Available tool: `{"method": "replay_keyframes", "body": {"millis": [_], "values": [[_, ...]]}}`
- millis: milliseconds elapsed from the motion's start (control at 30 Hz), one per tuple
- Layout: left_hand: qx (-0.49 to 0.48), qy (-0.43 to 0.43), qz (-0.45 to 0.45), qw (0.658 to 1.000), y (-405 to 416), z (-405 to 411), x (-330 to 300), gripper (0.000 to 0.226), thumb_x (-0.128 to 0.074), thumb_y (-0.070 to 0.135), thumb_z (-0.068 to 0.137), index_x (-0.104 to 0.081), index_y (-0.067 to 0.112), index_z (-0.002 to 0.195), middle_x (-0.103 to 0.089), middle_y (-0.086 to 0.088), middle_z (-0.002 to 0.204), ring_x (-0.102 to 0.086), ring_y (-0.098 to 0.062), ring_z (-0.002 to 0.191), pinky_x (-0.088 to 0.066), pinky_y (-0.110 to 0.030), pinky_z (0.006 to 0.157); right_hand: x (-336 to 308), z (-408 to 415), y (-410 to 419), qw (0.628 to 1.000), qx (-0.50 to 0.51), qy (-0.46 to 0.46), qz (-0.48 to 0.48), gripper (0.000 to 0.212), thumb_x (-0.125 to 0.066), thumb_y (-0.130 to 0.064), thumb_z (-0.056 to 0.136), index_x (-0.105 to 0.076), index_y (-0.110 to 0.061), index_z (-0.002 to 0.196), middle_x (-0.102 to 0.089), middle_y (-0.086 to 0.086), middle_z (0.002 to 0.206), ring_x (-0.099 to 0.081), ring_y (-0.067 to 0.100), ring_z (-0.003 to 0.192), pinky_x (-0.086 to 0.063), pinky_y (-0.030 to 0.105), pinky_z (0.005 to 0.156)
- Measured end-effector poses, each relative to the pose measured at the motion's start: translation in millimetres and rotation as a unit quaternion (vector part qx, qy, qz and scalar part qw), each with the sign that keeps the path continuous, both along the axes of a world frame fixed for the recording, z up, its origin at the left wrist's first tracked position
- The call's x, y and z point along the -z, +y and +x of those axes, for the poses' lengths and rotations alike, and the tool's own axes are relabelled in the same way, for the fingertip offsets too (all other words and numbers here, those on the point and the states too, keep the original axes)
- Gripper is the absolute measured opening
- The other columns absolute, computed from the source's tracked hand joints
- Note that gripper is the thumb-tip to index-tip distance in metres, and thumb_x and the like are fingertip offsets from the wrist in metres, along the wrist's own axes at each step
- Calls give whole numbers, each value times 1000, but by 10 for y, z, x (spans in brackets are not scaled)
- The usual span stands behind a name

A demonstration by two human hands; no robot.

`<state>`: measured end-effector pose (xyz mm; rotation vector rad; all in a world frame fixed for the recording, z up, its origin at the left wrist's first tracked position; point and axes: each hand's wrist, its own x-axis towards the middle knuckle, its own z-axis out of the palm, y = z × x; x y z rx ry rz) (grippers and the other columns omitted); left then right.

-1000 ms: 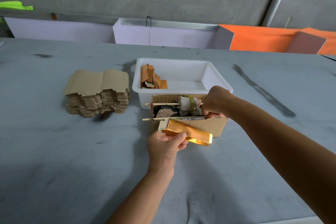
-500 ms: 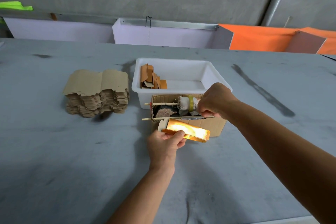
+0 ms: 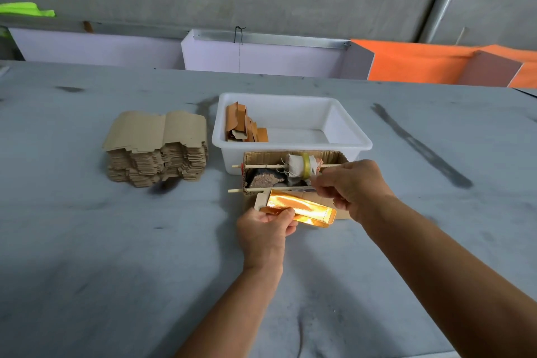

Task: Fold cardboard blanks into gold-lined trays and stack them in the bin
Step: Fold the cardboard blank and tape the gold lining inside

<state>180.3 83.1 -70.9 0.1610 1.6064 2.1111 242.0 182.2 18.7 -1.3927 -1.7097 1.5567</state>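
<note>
A person's two bare arms reach over a grey tabletop [image 3: 87, 241], seen from a head-worn camera. The left hand [image 3: 266, 228] pinches the near left end of a partly folded tray [image 3: 300, 209], thumb on top, its gold lining glaring in the light. The tray is held just above the tabletop, in front of a small open cardboard box [image 3: 293, 171] that holds two thin sticks, a cloth-wrapped roll with yellow tape and a stone-like lump. The right hand [image 3: 353, 186] has its fingers curled, pinching something small at the box's near stick; what it grasps is too small to make out, possibly tape.

Behind the box sits a white plastic bin [image 3: 345, 128]. A few finished trays [image 3: 244, 125] lean in its left corner; most of the bin is bare. To the left lies a tall stack of flat cardboard blanks [image 3: 158, 148].

Judging from this, the job is at an early stage: only a handful of trays are done, one is in hand awaiting fastening, and a thick pile of blanks remains.
</note>
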Motion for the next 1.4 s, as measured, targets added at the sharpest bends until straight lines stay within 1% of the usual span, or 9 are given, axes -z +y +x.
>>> {"method": "replay_keyframes", "body": {"millis": [133, 333, 433, 767, 867, 1000, 1100, 1200, 1400], "values": [[-3, 1, -3, 1000, 3, 5, -2, 17, -73, -5, 74, -62, 9, 71, -68, -1, 55, -66, -14, 51, -57, -24, 55, 6, 68, -74, 999, 3, 23, -29, 18, -71, 9, 67, -61, -3, 76, -58, 17, 71, -48, 22, 69, -33, 23, 50], [-5, -6, -3, 1000, 6, -2, -1, 19, -74, -5, 73, -61, 9, 72, -68, 0, 55, -67, -14, 52, -57, -25, 55, 28, 126, -193, 999, -16, 45, -18, 20, -75, 2, 70, -60, -7, 60, -60, 4, 46, -52, 14, 45, -35, 16, 38], [-8, -3, -12, 1000, -3, 15, -5, 20, -75, -3, 72, -59, 9, 70, -68, 2, 53, -68, -15, 53, -56, -24, 54, 57, 170, -219, 999, -19, 44, -17, 14, -77, -1, 70, -63, -5, 69, -61, 1, 46, -55, 6, 37, -38, 15, 37], [5, -8, -10, 1000, -13, 7, -41, 16, -72, -6, 74, -61, 5, 73, -68, -2, 55, -66, -14, 51, -57, -25, 55, 201, 344, -256, 993, -75, 94, 19, 12, -76, -7, 73, -66, -13, 76, -69, 0, 62, -62, 6, 49, -42, 19, 48], [5, -9, -6, 1000, -19, 13, -40, 16, -71, -7, 74, -60, 4, 73, -67, -1, 52, -66, -13, 49, -58, -24, 55, 247, 375, -252, 992, -68, 102, 25, 12, -75, -4, 74, -67, -13, 74, -69, 1, 62, -60, 5, 48, -41, 16, 43], [1, -7, 0, 1000, -25, 13, -31, 15, -72, -7, 73, -60, 3, 74, -68, -2, 54, -66, -14, 50, -57, -23, 53, 232, 359, -162, 987, -49, 97, 120, 18, -69, -2, 79, -69, -14, 66, -63, -2, 56, -50, -1, 43, -37, 11, 39], [2, -3, 2, 1000, -27, 16, -31, 14, -72, -7, 74, -61, 2, 76, -69, -2, 55, -67, -14, 51, -55, -21, 52, 123, 308, 0, 970, -41, 40, 238, 18, -69, -15, 81, -69, -23, 65, -64, -7, 58, -48, -3, 45, -36, 11, 43], [-1, -1, 1, 1000, -21, 23, -23, 14, -72, -6, 74, -62, 4, 77, -69, -3, 58, -67, -15, 52, -55, -21, 52, 35, 191, 171, 941, -74, -98, 317, 16, -66, -25, 82, -72, -17, 70, -67, 4, 67, -50, 9, 55, -38, 23, 50], [5, 0, 4, 1000, -14, 20, -10, 12, -72, -5, 74, -63, 4, 74, -70, -4, 58, -67, -16, 53, -56, -22, 53, -20, -88, 341, 921, -149, -254, 256, 24, -73, -32, 76, -62, -11, 74, -56, 2, 67, -47, 10, 55, -33, 20, 44]]}}
